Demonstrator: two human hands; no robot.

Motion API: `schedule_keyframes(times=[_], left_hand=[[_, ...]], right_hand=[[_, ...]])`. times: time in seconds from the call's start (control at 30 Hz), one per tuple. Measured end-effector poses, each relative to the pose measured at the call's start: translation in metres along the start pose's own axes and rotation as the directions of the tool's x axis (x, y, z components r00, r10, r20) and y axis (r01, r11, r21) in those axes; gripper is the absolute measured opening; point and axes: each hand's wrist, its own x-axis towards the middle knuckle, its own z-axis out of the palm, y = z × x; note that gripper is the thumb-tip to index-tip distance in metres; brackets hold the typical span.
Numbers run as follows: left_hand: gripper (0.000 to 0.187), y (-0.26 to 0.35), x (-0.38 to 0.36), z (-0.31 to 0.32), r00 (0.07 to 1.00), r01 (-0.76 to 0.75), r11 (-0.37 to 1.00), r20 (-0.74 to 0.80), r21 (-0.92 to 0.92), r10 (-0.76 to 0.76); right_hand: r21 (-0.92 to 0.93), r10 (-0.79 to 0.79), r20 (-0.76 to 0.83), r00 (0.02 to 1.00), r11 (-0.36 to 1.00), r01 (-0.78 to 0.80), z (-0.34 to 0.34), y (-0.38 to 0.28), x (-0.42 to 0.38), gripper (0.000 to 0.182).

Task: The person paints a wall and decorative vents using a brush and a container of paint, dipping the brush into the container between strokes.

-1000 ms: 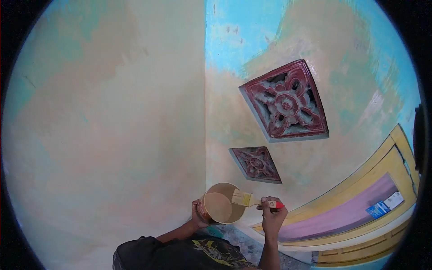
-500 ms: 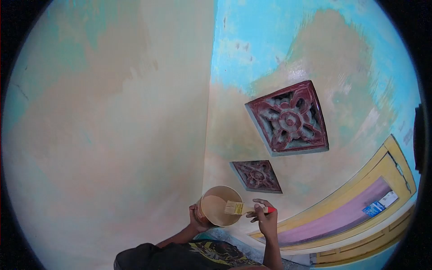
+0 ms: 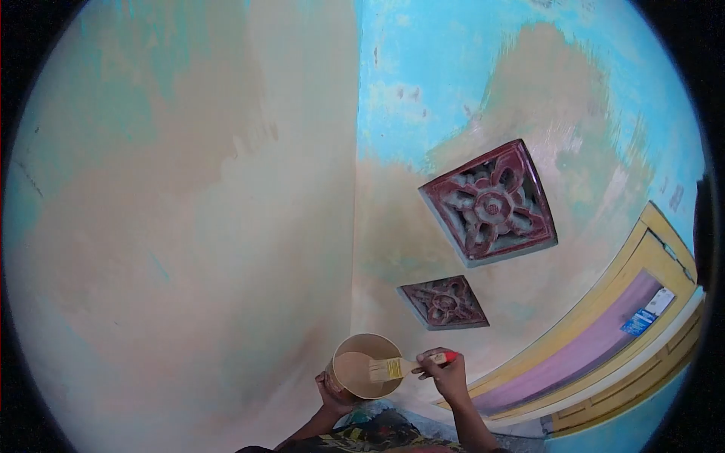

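My left hand (image 3: 332, 392) is wrapped around the side of a round paint bucket (image 3: 399, 355), tilted so its inside shows. Beige paint (image 3: 351, 368) lies in the bucket. In my right hand (image 3: 443, 370) is a flat paintbrush (image 3: 396, 368), gripped by its red-tipped handle between thumb and fingers. Its pale bristles reach over the bucket's mouth, overlapping the paint in this view. The yellow label on the brush faces up.
Ahead, two walls meet in a corner; the left wall (image 3: 189, 249) is mostly beige, the right wall (image 3: 430, 83) beige over bright blue. Two dark red carved vent blocks (image 3: 492, 208) sit in the right wall. A yellow-framed door or window (image 3: 589, 340) with stickers stands at lower right.
The bucket and my hands sit lower in view. The brush has shifted left relative to the bucket, bristles deeper over the paint. The view has tilted slightly upward.
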Motion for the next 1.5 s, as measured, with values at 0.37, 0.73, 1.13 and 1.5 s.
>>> schedule_keyframes(times=[0.37,0.73,1.13,1.5], left_hand=[[0.098,-0.005,0.010,-0.007,0.997,0.052,0.992,0.059,-0.116,-0.046],[0.099,-0.011,0.026,-0.003,0.996,0.063,0.989,0.070,-0.135,-0.053],[0.100,-0.018,0.021,0.004,0.996,0.057,0.988,0.078,-0.147,-0.046],[0.101,-0.016,0.015,0.003,0.998,0.014,0.977,0.066,-0.212,0.000]], right_hand=[[-0.155,0.054,0.077,0.996,0.987,-0.042,-0.002,0.001,0.005,0.015],[-0.051,0.122,0.158,0.980,0.992,-0.115,-0.004,-0.004,-0.001,0.020],[-0.013,-0.003,0.013,1.000,1.000,0.003,-0.022,0.005,-0.008,0.028],[0.020,0.024,0.052,0.998,0.999,-0.025,-0.017,-0.014,-0.009,0.028]])
